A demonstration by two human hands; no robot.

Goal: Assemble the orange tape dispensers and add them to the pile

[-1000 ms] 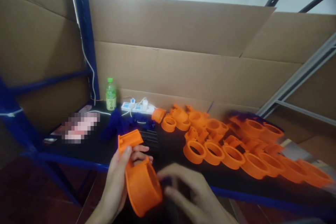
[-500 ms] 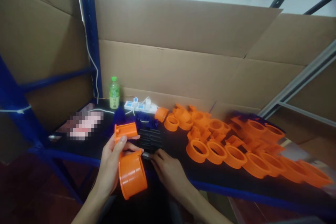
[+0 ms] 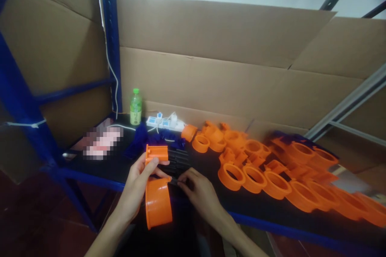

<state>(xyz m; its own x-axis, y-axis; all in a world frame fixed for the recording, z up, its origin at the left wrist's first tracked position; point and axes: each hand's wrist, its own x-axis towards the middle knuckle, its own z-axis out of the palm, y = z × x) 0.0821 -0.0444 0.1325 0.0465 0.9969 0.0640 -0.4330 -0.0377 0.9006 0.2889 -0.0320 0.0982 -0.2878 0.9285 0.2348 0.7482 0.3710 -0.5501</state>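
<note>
over the counter's (image 3: 120,165) front edge the left hand (image 3: 137,186) closes its fingers round the orange cylinder part (image 3: 157,204), thumb on its tab to steady it. the right hand (image 3: 200,190) has its fingers pinched narrow on a small dark piece (image 3: 174,181) at the part's rim.

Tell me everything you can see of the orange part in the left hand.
The orange part looks like matte moulded plastic: a wide round drum below, with a flat rectangular tab standing above it. It is held upright in the air, at the near edge of the black shelf. The left hand grips its neck, thumb on the tab. The right hand has fingertips beside the drum's top rim; contact is unclear.
</note>
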